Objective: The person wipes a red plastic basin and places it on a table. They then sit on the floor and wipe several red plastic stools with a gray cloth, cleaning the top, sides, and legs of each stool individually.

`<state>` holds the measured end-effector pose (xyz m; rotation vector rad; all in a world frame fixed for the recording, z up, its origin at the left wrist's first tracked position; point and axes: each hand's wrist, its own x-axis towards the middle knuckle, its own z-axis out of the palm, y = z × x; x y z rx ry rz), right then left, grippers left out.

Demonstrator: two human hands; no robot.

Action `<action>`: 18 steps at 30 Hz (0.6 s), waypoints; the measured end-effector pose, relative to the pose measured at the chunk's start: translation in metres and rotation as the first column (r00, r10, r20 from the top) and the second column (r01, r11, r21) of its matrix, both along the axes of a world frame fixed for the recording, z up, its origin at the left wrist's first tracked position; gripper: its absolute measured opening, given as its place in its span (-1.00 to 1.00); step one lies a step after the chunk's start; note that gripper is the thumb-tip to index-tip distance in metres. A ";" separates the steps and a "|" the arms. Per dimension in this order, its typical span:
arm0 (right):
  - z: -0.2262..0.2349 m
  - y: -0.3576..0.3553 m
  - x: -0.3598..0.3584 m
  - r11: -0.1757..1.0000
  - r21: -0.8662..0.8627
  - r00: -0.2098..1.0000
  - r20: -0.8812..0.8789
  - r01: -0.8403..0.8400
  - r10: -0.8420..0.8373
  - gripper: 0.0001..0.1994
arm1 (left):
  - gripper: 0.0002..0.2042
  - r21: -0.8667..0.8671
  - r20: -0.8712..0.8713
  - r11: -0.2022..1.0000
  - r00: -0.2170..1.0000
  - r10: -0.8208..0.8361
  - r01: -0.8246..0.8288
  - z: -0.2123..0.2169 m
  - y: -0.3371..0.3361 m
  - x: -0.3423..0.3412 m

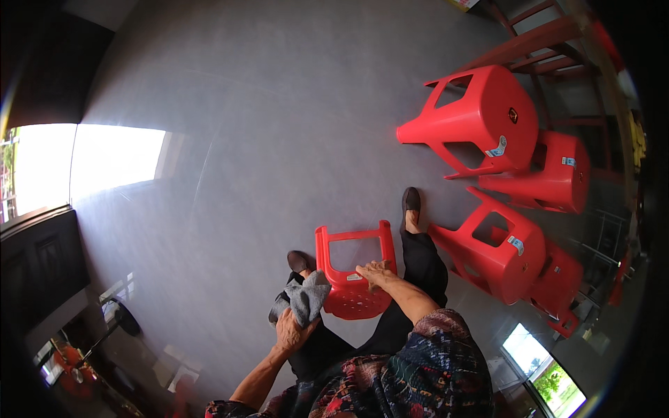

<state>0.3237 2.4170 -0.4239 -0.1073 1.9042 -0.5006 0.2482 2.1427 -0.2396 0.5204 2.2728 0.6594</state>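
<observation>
Between my legs a small red plastic stool (359,302) lies tipped, its perforated seat toward me and its legs pointing away. My left hand (293,330) is closed on a bunched grey cloth (307,297), held beside the stool's left edge. From the right, my right hand (376,274) reaches over the stool and grips it near the seat's edge, by a small pale label. Part of its grip is hidden behind the fingers.
Several larger red stools (512,115) stand at my right, close to my right foot. Behind them is a dark red wooden rack (543,38). A bright doorway (42,167) opens at the left, beside a dark door panel (43,265). Grey smooth floor (265,125) stretches ahead.
</observation>
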 end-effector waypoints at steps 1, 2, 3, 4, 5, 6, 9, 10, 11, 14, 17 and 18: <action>0.000 0.007 -0.013 0.999 -0.038 0.995 0.099 -0.021 0.025 -0.26 | -0.58 -0.050 -0.033 0.997 0.997 -0.068 0.066 -0.010 -0.001 0.003; 0.003 0.012 -0.024 0.999 -0.033 0.988 0.148 -0.032 0.036 -0.28 | -0.58 -0.102 -0.060 0.985 0.987 -0.147 0.140 -0.018 -0.003 0.006; 0.005 0.015 -0.034 0.999 -0.028 0.979 0.196 -0.043 0.047 -0.28 | -0.58 -0.101 -0.118 0.976 0.972 -0.204 0.192 -0.033 -0.010 0.009; 0.000 0.021 -0.043 0.998 -0.021 0.969 0.237 -0.064 0.068 -0.29 | -0.59 -0.107 -0.134 0.982 0.976 -0.170 0.156 -0.037 -0.004 0.003; -0.010 0.027 -0.046 0.997 -0.035 0.967 0.246 -0.066 0.072 -0.28 | -0.59 -0.112 -0.150 0.987 0.979 -0.135 0.119 -0.040 0.002 -0.003; -0.021 0.034 -0.047 0.996 -0.050 0.964 0.255 -0.067 0.078 -0.26 | -0.59 -0.117 -0.166 0.990 0.981 -0.100 0.081 -0.044 0.006 -0.008; -0.051 0.052 -0.056 0.990 -0.122 0.959 0.265 -0.075 0.105 -0.22 | -0.54 -0.036 -0.185 0.998 0.982 0.039 -0.046 -0.053 0.018 -0.031; -0.061 0.059 -0.059 0.987 -0.141 0.958 0.265 -0.071 0.107 -0.21 | -0.53 -0.027 -0.194 0.998 0.980 0.052 -0.058 -0.061 0.019 -0.036; -0.069 0.061 -0.059 0.982 -0.165 0.964 0.235 -0.090 0.127 -0.21 | -0.52 -0.020 -0.213 0.998 0.975 0.061 -0.067 -0.070 0.018 -0.040; -0.078 0.070 -0.081 0.949 -0.276 0.935 0.272 -0.150 0.227 -0.21 | -0.58 -0.002 -0.329 0.995 0.940 0.091 -0.097 -0.101 0.024 -0.046; -0.064 0.073 -0.102 0.904 -0.329 0.916 0.197 -0.274 0.349 -0.25 | -0.64 0.084 -0.451 0.987 0.879 0.159 -0.135 -0.124 0.030 -0.048; -0.081 0.073 -0.091 0.906 -0.322 0.915 0.203 -0.273 0.348 -0.25 | -0.65 0.101 -0.472 0.990 0.871 0.137 -0.101 -0.134 0.033 -0.055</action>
